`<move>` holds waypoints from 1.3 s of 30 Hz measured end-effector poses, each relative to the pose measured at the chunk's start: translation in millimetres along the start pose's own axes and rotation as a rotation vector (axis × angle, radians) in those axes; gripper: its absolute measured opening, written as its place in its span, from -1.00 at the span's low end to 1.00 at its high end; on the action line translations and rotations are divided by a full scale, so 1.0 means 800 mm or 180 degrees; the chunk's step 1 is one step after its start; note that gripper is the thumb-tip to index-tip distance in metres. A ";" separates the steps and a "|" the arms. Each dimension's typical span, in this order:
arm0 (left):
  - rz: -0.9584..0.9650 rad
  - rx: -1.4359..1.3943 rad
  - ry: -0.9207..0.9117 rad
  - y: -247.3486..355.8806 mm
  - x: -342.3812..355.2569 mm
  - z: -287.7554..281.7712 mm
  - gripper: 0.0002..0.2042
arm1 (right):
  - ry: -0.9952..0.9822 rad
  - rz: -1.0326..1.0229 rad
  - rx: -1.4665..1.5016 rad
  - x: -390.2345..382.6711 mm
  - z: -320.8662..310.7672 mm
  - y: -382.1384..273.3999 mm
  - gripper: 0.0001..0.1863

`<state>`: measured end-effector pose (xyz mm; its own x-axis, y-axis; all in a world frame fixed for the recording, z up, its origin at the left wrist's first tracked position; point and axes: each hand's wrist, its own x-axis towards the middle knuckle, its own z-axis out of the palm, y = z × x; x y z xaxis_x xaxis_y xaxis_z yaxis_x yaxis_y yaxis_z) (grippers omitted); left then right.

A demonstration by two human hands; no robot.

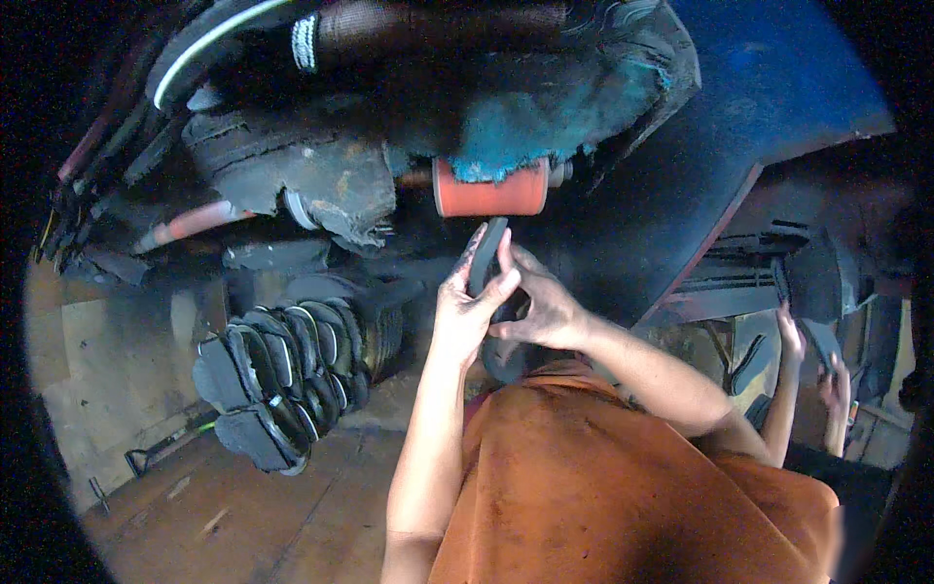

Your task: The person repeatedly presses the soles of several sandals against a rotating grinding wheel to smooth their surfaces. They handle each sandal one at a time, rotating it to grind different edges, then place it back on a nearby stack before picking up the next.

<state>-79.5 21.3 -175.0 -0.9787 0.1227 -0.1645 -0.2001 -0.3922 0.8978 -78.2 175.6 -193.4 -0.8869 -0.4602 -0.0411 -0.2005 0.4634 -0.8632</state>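
Here, at the centre of the frame, you hold a dark, flat shoe sole (488,255) upright between both hands, just below the orange sanding drum (489,194). Your left hand (465,310) is wrapped around its left edge, the thumb across the front and the fingers curled behind. Your right hand (538,307) closes on the lower right side, with the index finger running up the edge. Both hands are shut firmly on the piece. That two-sided hold seems meant to keep the thin, bendy sole stiff and steady with its top end near the roller.

The drum is a short cylinder with a matte, gritty orange face. A ragged teal fringe (545,122) hangs over it from the upper centre, fuzzy and caked with dust. Around it the machine housing (321,175) looks black, rough and torn at its edges.

At the left centre, a stack of soles (282,375) leans in a fanned row, dark rubber with paler rims, set on edge near your left arm. They rest on a worn wooden desk (243,506), brown and scuffed. An orange apron (603,477), coarse and stained, fills the lower centre.

At the right edge another person's hands (812,365) work on dark pieces, well apart from yours.
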 end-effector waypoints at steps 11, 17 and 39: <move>-0.0163 0.4251 0.0895 0.054 0.024 0.002 -0.52 | -0.0992 0.1214 0.2888 0.021 0.013 -0.023 0.23; -0.0779 0.4186 0.0692 0.035 0.059 0.012 -0.46 | -0.0977 0.1448 0.2688 0.034 0.003 0.019 0.15; 0.0423 0.1956 0.0703 0.019 -0.012 0.001 -0.70 | 0.0323 0.0326 -0.2288 -0.009 0.012 -0.026 -0.30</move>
<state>-73.5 15.2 -159.1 -0.9927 -0.1061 -0.0576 -0.0788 0.2078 0.9750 -63.6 162.3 -180.2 -0.9430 -0.3318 -0.0270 -0.3073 0.8988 -0.3127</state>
